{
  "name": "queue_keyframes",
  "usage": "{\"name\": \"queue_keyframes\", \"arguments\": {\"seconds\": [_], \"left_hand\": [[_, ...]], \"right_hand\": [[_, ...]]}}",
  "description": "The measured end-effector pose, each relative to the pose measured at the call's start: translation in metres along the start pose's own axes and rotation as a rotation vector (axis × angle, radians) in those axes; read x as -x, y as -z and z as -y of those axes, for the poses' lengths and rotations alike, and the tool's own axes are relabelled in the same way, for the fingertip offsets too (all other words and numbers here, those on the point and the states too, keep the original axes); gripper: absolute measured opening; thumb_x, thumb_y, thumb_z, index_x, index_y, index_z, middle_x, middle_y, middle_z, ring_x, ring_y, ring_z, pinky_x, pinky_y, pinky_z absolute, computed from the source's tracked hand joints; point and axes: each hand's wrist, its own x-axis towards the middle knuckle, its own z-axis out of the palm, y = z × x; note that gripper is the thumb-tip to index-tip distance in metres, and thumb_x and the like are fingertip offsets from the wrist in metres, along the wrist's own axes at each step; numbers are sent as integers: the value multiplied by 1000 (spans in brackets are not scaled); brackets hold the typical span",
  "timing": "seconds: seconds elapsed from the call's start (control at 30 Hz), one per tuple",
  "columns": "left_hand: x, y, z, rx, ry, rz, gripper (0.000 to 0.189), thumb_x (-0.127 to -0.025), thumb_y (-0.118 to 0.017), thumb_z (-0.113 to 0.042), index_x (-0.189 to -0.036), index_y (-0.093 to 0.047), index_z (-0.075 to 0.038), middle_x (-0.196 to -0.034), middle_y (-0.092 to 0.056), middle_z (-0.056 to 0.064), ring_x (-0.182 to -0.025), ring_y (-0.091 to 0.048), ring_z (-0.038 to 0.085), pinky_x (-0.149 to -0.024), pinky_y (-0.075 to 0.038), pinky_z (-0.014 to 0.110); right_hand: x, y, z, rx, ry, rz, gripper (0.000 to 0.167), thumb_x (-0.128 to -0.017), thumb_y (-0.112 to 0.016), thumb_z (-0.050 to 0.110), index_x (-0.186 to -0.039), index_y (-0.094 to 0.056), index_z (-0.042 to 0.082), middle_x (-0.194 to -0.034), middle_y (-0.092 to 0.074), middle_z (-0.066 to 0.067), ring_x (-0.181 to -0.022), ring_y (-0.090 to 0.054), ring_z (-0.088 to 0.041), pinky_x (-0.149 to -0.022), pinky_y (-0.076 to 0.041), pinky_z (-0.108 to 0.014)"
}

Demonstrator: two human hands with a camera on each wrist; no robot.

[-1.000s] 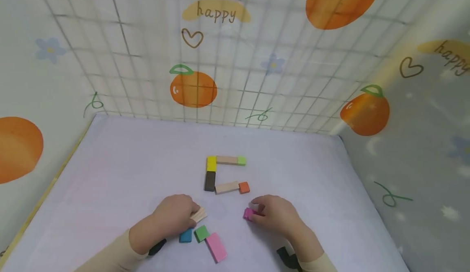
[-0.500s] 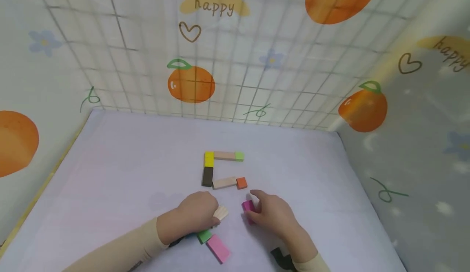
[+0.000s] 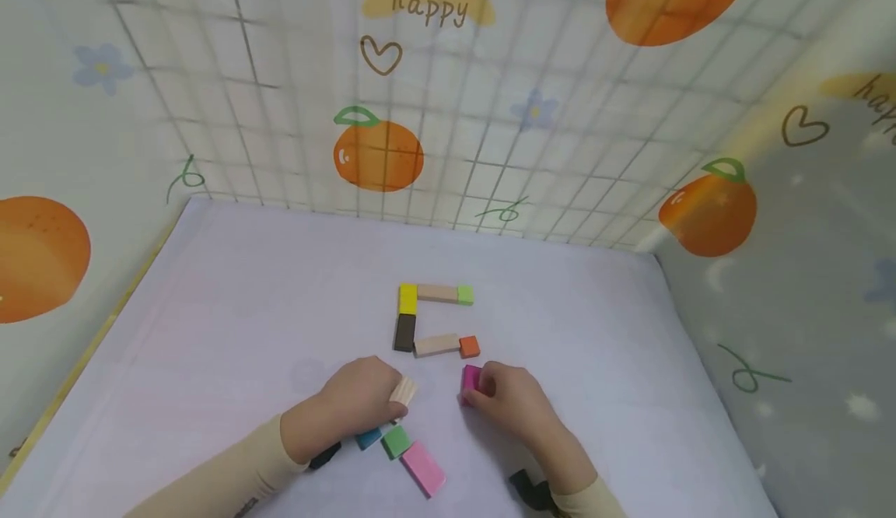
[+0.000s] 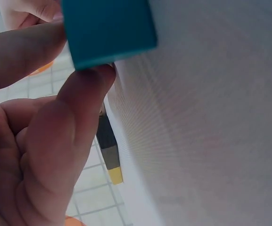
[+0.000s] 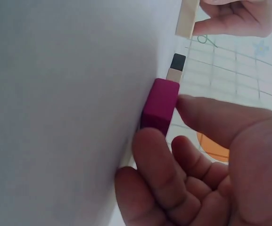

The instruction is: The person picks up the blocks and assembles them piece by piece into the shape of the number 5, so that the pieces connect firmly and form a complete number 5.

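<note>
My left hand [image 3: 355,397] pinches a pale wooden block [image 3: 404,390] between thumb and fingers; the same block shows in the right wrist view. Below that hand lie a blue block [image 3: 368,439], a green block [image 3: 397,442] and a pink block [image 3: 424,469]. In the left wrist view the blue block [image 4: 110,30] looms large and hides what the fingers hold. My right hand [image 3: 514,400] has a magenta block [image 3: 470,383] between thumb and fingertips, its long side pointing away from me. The right wrist view shows the magenta block [image 5: 161,103] close against the table surface.
Ahead, blocks form an open bracket: a yellow block [image 3: 408,299], a dark block [image 3: 404,333], two wooden blocks [image 3: 437,293], a light green cube [image 3: 465,295] and an orange cube [image 3: 470,346]. Black pieces [image 3: 530,490] lie near the wrists. A patterned curtain [image 3: 294,113] surrounds the table [image 3: 560,300].
My left hand has moved right with the wooden block, covering then partly uncovering the blue block. My right hand has turned the magenta block lengthwise and shifted it slightly toward the orange cube.
</note>
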Motion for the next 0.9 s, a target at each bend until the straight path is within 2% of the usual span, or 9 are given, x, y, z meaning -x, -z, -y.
{"name": "queue_keyframes", "arguments": {"seconds": [0.23, 0.53, 0.77, 0.9], "left_hand": [[0, -2, -1, -4, 6, 6, 28, -89, -75, -40, -76, -69, -16, -55, -51, -9, -51, -44, 7, -50, -37, 25], [-1, -2, -2, 1, 11, 14, 27, -88, -75, -41, -90, -75, -14, -56, -52, -9, -53, -45, 8, -51, -37, 25], [-2, -1, -7, -58, -37, 33, 29, -89, -75, -37, -109, -76, -16, -70, -59, -9, -63, -47, 8, -58, -40, 25], [-7, -2, -13, -63, -86, 58, 26, -89, -76, -34, -108, -78, -16, -76, -60, -9, -68, -46, 7, -62, -41, 24]], "right_hand": [[-5, -3, 0, -25, -3, -3, 26, -83, -82, 36, -82, -62, 20, -69, -58, 3, -68, -54, -16, -62, -49, -27], [-8, -3, 0, -10, 1, -20, 27, -83, -83, 37, -83, -62, 20, -71, -58, 3, -69, -53, -16, -61, -47, -27], [-7, 1, -1, -6, 14, -36, 25, -84, -81, 37, -87, -63, 20, -71, -59, 4, -67, -53, -15, -60, -46, -27], [-1, 6, -5, 22, 19, -79, 25, -85, -81, 36, -91, -63, 19, -71, -59, 5, -65, -51, -14, -58, -44, -28]]}}
